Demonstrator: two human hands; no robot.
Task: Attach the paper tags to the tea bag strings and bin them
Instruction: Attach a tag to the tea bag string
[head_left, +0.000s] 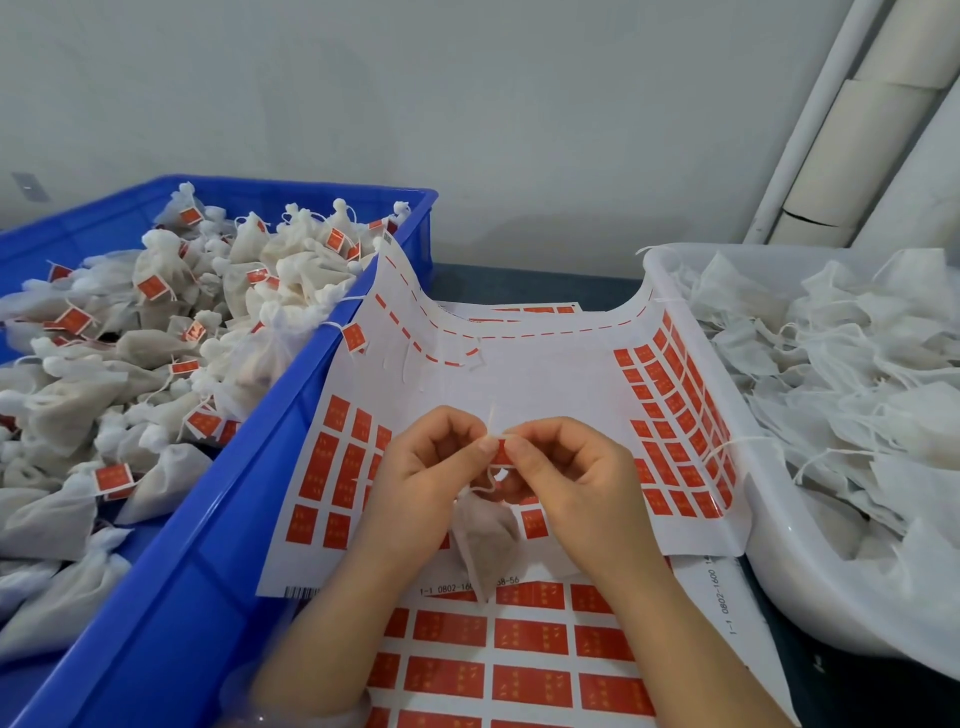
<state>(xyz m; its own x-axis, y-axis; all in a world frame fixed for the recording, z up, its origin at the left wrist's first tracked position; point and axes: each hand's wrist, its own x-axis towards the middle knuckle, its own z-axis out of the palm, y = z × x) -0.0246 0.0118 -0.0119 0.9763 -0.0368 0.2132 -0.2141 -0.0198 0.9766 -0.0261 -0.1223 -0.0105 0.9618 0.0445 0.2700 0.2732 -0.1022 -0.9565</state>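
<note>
Tea bag (485, 540): hangs by its string (488, 480) just below both hands, over the tag sheets, between the two containers.
Paper tag (501, 456): red, held between the hands at the string's upper end; its print is too small to read.
Left hand (431, 467): narrow grip, thumb and forefinger pinching the tag's left end.
Right hand (566, 478): narrow grip, fingertips pinching the tag's right end.
Upper sheet (519, 374): white, with rows of red tags, red dashed lines and a barcode (301, 592) at the near left corner.
Lower sheet (530, 639): reads "1-1 0802-160", partly hidden by the bag; the same code runs sideways on the right margin.
Blue bin (208, 545): on the left, heaped with tagged bags (156, 332).
White tub (779, 561): on the right, holding untagged bags (857, 389).
</note>
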